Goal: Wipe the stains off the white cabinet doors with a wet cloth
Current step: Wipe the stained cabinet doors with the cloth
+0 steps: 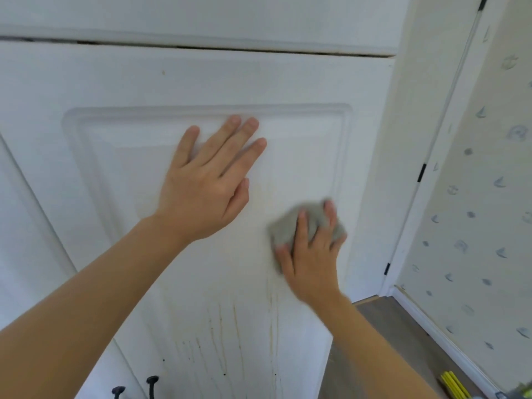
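On door (pixel 302 90) panel | left hand (pixel 207 185) fingers spread flat | right hand (pixel 311 254) fingers grip cloth (pixel 288 228) near right edge

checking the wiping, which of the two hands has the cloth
The right hand, low on the cabinet door, presses the grey cloth under its fingers. The left hand lies flat and bare, higher up.

cloth (pixel 290 227): grey, blurred, partly hidden under the right hand (pixel 309 254)
cabinet door (pixel 302 156): lower part cut off by the bottom edge
door knobs (pixel 152 383): two dark ones, cut off at the bottom edge
yellow object (pixel 454 387): bottom right, cropped, cannot tell what
forearms: run out of frame
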